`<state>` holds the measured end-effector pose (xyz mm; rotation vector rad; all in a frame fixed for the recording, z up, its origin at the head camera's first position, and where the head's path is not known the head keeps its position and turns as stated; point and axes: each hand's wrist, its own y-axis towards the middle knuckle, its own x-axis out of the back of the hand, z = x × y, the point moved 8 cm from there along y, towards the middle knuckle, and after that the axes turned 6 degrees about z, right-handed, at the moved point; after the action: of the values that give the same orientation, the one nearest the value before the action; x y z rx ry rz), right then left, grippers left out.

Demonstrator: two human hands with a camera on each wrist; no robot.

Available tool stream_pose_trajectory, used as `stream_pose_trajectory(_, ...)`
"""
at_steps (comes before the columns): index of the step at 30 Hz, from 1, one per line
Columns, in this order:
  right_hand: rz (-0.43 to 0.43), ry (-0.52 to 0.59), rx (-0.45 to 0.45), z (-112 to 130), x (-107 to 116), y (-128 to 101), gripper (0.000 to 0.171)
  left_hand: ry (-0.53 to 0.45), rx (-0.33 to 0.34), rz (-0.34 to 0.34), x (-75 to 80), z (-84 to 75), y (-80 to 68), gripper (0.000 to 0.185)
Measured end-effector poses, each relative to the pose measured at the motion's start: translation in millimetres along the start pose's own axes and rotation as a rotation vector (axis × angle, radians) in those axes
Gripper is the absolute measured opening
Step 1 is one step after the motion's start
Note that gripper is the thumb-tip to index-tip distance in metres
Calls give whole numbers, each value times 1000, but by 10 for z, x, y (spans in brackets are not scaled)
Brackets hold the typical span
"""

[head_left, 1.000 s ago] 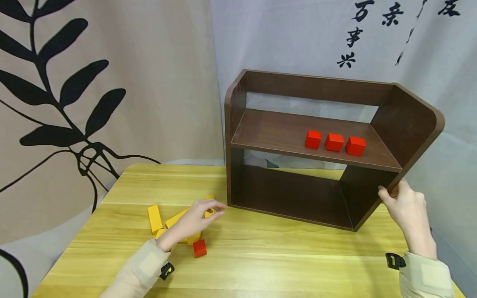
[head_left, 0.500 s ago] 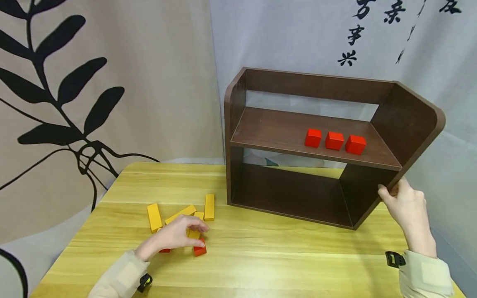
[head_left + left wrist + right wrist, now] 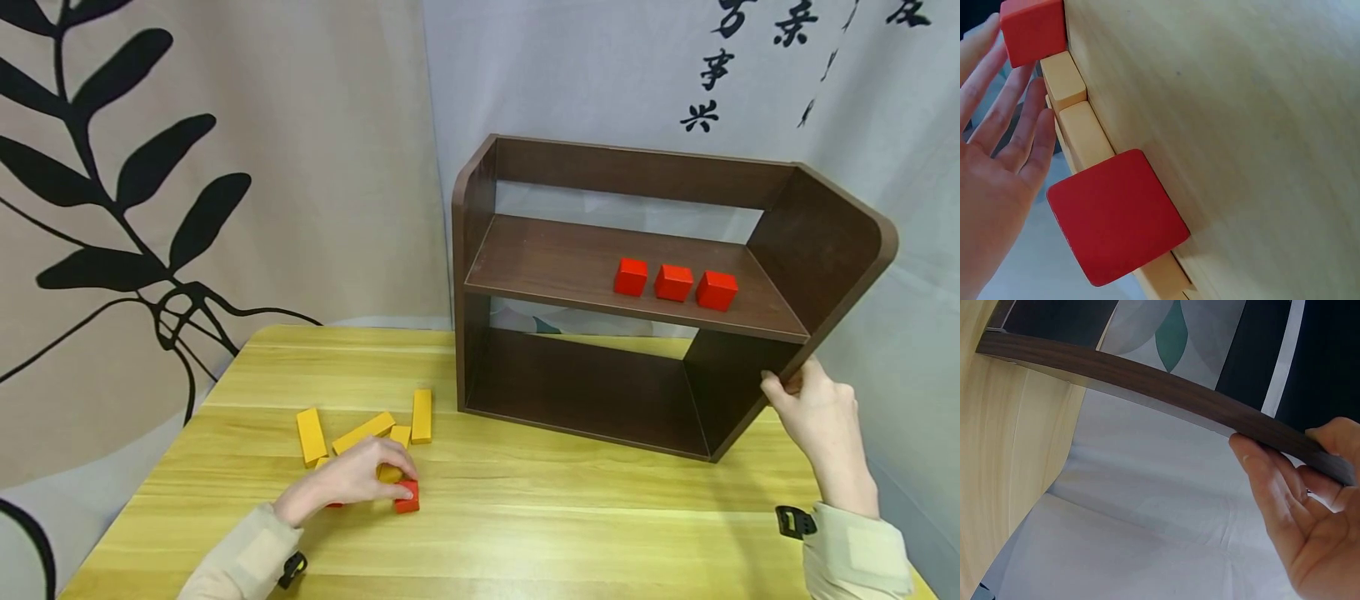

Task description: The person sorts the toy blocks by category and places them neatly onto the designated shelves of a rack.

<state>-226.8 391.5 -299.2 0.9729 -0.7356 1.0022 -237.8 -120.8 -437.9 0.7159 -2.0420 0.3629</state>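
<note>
My left hand (image 3: 360,471) pinches a red cube (image 3: 408,500) between thumb and fingertips, low over the table. In the left wrist view this red cube (image 3: 1034,31) sits at the fingertips. Another red cube (image 3: 1117,219) looms large there; in the head view the hand mostly hides it. Several yellow blocks (image 3: 311,437) lie around and behind the left hand. On the right, my right hand (image 3: 817,417) grips the front edge of the brown shelf's side panel (image 3: 1166,384). Three red cubes (image 3: 673,283) stand in a row on the upper board of the shelf (image 3: 555,250).
The two-level shelf stands at the back right of the wooden table (image 3: 525,533), its lower level (image 3: 585,392) facing me. A beige curtain (image 3: 337,167) with a black leaf print hangs behind, beside a pale cloth (image 3: 600,75) with dark characters.
My left hand has drawn back toward me and left from near the shelf's corner, then taken hold of the red cube, which has shifted slightly right. My right hand stays on the shelf.
</note>
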Motion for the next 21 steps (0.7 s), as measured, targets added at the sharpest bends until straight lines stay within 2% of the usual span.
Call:
stream_pose_trajectory(6,0,2,-2,-16,-9,-16,24,16,42,64,-44,-5,-20,40)
stream_pose_trajectory(9,-6,3,0,-17,-4,-23,23,48,41,80,-52,-28,-29,42)
stream_pose_trajectory(14,-17,1,2,-6,13,-26,23,81,9,61,-41,-68,-17,39)
stream_pose_trajectory(18,-26,1,9,3,22,-24,22,59,-21,52,-48,-69,22,40)
stream_pose_trajectory(21,-25,0,12,8,19,-24,22,33,-7,56,-64,-42,46,40)
